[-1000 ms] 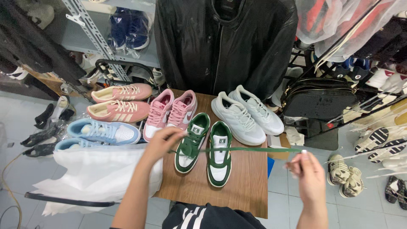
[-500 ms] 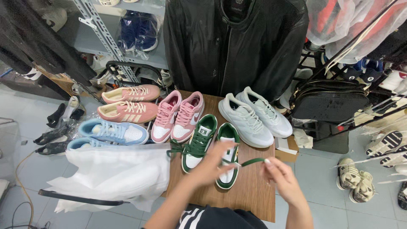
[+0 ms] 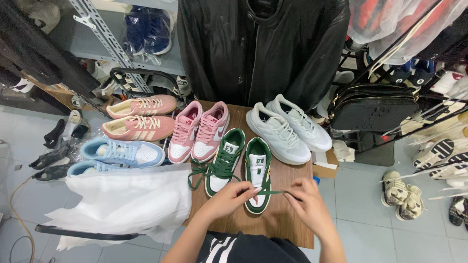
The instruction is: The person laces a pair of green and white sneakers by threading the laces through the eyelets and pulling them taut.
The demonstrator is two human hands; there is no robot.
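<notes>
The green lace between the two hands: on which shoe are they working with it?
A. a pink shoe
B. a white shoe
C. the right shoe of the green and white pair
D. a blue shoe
C: the left hand and the right hand hold the green lace across the front of the right green and white shoe, which has no lacing yet.

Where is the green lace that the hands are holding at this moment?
In the head view, the green lace stretches between the left hand and the right hand, over the toe of the right green shoe on the wooden table.
</notes>
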